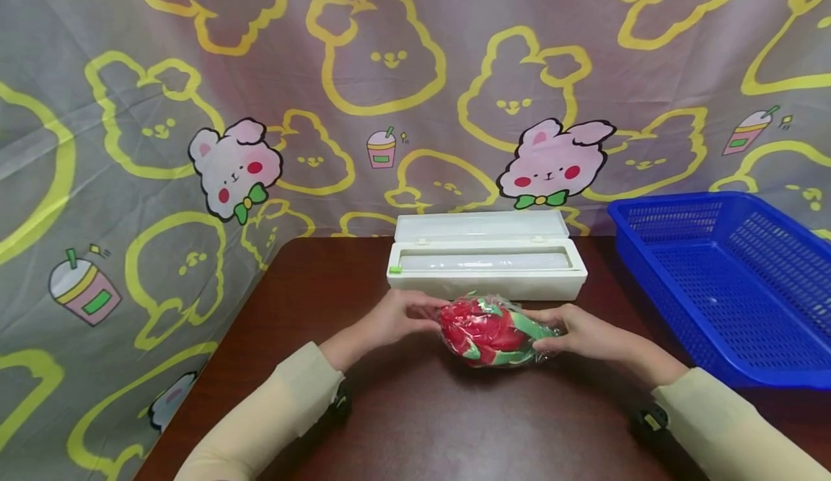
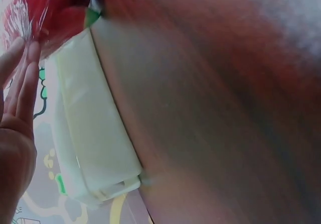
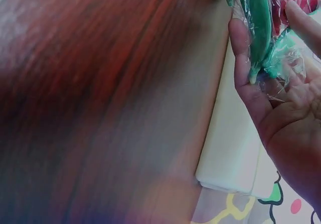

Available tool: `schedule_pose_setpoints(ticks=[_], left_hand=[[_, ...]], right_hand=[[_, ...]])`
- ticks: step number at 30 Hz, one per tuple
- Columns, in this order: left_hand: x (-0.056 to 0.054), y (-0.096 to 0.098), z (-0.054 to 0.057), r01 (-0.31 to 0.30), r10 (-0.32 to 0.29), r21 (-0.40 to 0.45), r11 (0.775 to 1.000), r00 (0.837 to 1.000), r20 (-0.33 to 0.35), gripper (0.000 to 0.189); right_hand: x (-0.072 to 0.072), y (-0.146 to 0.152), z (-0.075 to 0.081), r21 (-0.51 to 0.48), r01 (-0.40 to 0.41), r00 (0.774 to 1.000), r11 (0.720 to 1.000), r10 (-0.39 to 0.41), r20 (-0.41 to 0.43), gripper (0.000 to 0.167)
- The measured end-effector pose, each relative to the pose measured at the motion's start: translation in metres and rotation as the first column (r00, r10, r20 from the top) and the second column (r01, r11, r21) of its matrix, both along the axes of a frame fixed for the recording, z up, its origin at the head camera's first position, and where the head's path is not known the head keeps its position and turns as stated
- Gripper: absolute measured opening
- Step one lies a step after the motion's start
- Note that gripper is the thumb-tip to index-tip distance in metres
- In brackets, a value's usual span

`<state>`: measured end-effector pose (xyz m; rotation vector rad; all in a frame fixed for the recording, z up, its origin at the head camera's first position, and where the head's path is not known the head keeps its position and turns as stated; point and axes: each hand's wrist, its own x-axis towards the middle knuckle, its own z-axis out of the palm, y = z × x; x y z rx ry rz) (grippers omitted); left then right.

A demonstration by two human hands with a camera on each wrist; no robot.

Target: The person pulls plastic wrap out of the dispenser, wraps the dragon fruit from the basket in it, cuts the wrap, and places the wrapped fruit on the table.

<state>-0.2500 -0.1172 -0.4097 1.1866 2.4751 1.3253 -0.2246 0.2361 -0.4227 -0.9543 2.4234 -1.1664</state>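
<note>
A red dragon fruit [image 1: 483, 328] with green scales, wrapped in clear cling film, is held above the table between both hands. At its left end, the left hand [image 1: 402, 315] pinches the gathered film between thumb and fingers; the left wrist view shows the fingertips on the bunched film [image 2: 22, 25]. On the other end, the right hand [image 1: 578, 333] grips the green tips, its thumb in front and fingers behind. The right wrist view shows a long green scale [image 3: 258, 28] under film against those fingers. The fruit's far side is hidden.
Behind the fruit stands a white cling film box [image 1: 487, 285] with its lid raised and a film roll [image 1: 483, 262] inside. A blue plastic basket [image 1: 720, 344] sits at the right. The dark wooden table [image 1: 448, 430] meets a patterned curtain [image 1: 363, 142] at the back.
</note>
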Motion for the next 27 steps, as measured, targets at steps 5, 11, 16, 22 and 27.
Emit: schedule_pose_setpoints(ticks=[5, 11, 16, 22, 27], left_hand=[[-0.002, -0.003, -0.001, 0.013, -0.007, -0.045, 0.999, 0.992, 0.128, 0.035], [-0.003, -0.004, -0.006, -0.002, 0.001, 0.001, 1.0, 0.954, 0.299, 0.031], [-0.005, -0.004, -0.002, 0.019, -0.011, -0.031, 0.999, 0.966, 0.257, 0.033], [-0.003, -0.003, 0.016, 0.02, -0.028, -0.168, 0.986, 0.999, -0.045, 0.054], [0.007, 0.01, 0.019, 0.111, -0.134, -0.274, 0.955, 0.989, -0.066, 0.095]], right_hand=[[0.001, -0.002, -0.003, -0.08, -0.078, 0.995, 0.994, 0.083, 0.061, 0.033], [-0.003, -0.002, -0.001, -0.087, -0.095, 0.992, 0.992, 0.102, 0.08, 0.023], [-0.002, -0.002, -0.003, -0.079, -0.049, 0.992, 0.996, 0.058, 0.115, 0.025], [0.001, -0.003, -0.005, -0.07, 0.011, 0.995, 0.998, -0.004, 0.097, 0.027], [0.001, -0.002, -0.005, -0.06, 0.026, 0.996, 0.998, -0.021, 0.081, 0.027]])
